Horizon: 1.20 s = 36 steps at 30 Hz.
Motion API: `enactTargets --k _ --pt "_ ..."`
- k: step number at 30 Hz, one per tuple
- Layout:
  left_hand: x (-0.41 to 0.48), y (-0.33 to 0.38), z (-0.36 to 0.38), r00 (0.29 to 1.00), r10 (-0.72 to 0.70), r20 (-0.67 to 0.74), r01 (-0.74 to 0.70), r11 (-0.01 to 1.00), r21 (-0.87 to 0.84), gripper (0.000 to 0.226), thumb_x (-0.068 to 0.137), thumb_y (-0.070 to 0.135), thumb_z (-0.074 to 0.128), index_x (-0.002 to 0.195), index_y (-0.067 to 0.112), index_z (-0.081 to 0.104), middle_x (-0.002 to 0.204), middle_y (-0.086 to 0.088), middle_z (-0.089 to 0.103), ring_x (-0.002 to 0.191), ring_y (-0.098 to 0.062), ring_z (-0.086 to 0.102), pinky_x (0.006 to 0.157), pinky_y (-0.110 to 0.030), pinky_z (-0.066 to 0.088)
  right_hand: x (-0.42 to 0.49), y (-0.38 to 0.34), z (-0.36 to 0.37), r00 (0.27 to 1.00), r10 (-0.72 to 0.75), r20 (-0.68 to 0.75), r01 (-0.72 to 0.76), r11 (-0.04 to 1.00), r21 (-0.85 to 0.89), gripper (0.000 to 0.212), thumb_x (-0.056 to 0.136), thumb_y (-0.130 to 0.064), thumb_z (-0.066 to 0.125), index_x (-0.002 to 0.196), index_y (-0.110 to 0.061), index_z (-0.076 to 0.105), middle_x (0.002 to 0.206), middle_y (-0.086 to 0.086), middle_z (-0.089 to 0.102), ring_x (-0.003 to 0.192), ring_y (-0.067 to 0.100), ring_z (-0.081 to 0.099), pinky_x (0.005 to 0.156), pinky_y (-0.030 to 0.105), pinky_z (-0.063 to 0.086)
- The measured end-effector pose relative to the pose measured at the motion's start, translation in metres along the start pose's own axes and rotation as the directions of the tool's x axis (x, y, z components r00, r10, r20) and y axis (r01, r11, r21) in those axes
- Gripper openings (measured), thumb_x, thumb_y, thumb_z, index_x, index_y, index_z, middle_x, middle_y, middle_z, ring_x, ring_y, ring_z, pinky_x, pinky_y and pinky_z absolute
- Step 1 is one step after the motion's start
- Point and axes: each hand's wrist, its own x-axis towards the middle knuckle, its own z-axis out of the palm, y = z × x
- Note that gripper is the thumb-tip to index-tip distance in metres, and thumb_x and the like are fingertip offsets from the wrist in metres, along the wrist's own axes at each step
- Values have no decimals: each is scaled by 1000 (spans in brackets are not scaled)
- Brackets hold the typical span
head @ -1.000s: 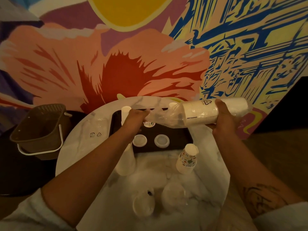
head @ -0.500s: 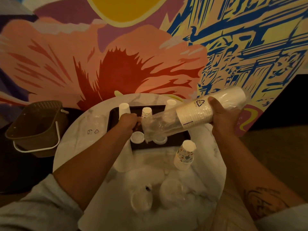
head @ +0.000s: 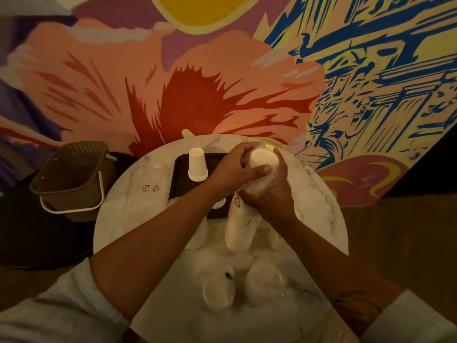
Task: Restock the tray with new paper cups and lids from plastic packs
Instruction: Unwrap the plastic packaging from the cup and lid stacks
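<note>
Pack of cups [head: 241, 226] is near upright over the worktop [head: 128, 214], just before the tray [head: 179, 169], long axis running near-to-far. Left hand [head: 232, 169] has its fingers [head: 257, 171] clamped round the top end; right hand [head: 272, 204] grips mid-pack, just below. The left is probably the one to pull the top.

Much of the tray [head: 179, 179] is hidden by the left forearm [head: 160, 243]; the cup pack [head: 241, 229] is blurred, its wrapping perhaps plastic.
</note>
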Motion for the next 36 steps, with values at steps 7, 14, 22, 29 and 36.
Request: enactTargets --k 7,14,22,29,36 --pt "-4 -26 -2 977 -212 -39 203 967 -155 75 79 20 70 143 16 31 144 -7 41 129 -22 43 100 -33 44 -4 4 17 995 74 71 -75 997 14 101 65 -66 66 143 -18 22 126 -18 37 105 -17 36 105 19 36" --pt "2 -16 -8 986 -151 -67 138 976 -167 34 83 5 62 115 16 59 95 8 64 88 -6 61 65 -10 51 3 -17 -10 998 -52 24 50 996 78 72 68 -45 71 131 -21 44 124 -5 55 111 9 54 89 22 49" --pt "4 -23 -17 987 -135 -83 109 958 -266 51 81 8 67 128 17 49 116 8 56 98 1 56 78 -16 51 22 -37 -18 991 -130 -45 128 991 -32 10 91 -19 56 87 -13 63 73 -13 55 71 5 54 67 18 48" --pt "-6 -55 -4 968 -246 47 206 887 413 49 78 22 73 122 12 55 122 -6 62 109 -18 58 84 -21 40 25 -34 -17 995 -66 -72 72 993 89 9 87 -15 61 96 -14 63 83 -7 62 80 10 60 73 23 52" --pt "-5 -45 13 983 -159 -91 184 844 504 34 89 20 60 117 1 59 120 -17 62 114 -27 56 97 -29 39 -6 6 -10 947 276 164 -290 955 65 106 58 -21 87 143 -22 25 124 -6 49 111 8 52 94 28 46"
